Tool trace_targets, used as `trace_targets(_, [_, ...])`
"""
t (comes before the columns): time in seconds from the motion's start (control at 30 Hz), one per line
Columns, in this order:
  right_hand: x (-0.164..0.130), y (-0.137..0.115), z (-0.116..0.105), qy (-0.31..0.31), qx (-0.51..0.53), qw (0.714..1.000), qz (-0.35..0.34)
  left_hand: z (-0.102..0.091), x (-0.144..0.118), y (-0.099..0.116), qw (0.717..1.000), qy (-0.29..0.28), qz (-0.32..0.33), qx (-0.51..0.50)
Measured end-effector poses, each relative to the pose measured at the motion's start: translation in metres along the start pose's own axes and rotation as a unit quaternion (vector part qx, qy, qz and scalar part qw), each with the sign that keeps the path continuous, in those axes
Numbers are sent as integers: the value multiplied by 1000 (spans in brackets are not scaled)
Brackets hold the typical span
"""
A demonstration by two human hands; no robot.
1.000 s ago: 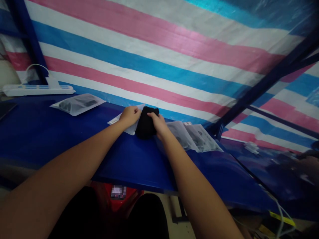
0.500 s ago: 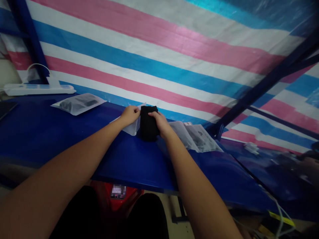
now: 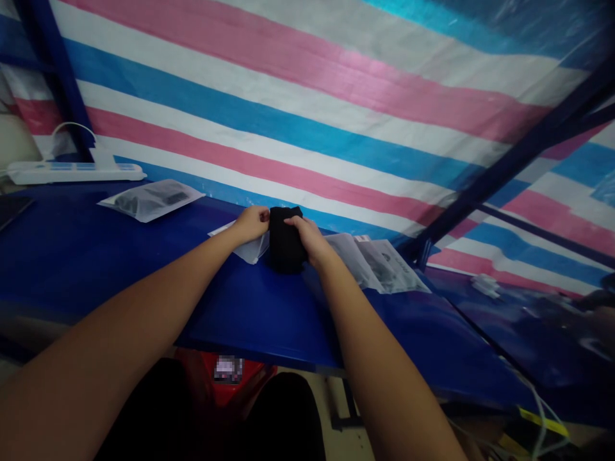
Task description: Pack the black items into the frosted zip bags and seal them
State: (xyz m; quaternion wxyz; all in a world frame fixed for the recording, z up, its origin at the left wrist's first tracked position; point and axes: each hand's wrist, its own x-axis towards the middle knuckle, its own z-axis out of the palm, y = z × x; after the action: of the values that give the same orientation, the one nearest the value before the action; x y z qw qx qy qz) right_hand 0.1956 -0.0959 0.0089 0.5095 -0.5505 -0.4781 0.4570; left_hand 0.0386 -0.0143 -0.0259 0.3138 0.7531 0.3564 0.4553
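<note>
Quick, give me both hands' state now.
Left hand: closed, pinching the clear plastic bag.
Right hand: closed, gripping the folded black cloth.

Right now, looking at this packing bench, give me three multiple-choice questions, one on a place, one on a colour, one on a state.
1. Where is the power strip?
A. far left by the striped tarp
B. under the right hand
C. on the floor

2. What colour is the folded cloth?
A. white
B. black
C. red

3. How is the right hand?
A. open, flat on the table
B. lifted clear
C. gripping the folded cloth

Answers: 1 A, it lies at the bench's far left edge. 2 B, it is dark beside the clear bag pinched by the left hand. 3 C, fingers wrap its side.
</note>
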Motion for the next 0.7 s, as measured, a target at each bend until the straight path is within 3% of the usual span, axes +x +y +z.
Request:
trace_targets(0.1, [3, 2, -2, -3, -6, 1000, 2, -1, 0, -1, 1000, -6, 9, -5])
trace_targets(0.33, [4, 7, -8, -1, -36, 999, 23, -2, 1, -4, 997, 20, -60, -32])
trace_targets(0.53, [-1, 6, -5, -21, -57, 998, 33, -5, 4, 2, 994, 105, -20, 9])
trace_targets(0.7, [0, 8, -3, -20, -89, 996, 14, -3, -1, 17, 992, 89, 44, 72])
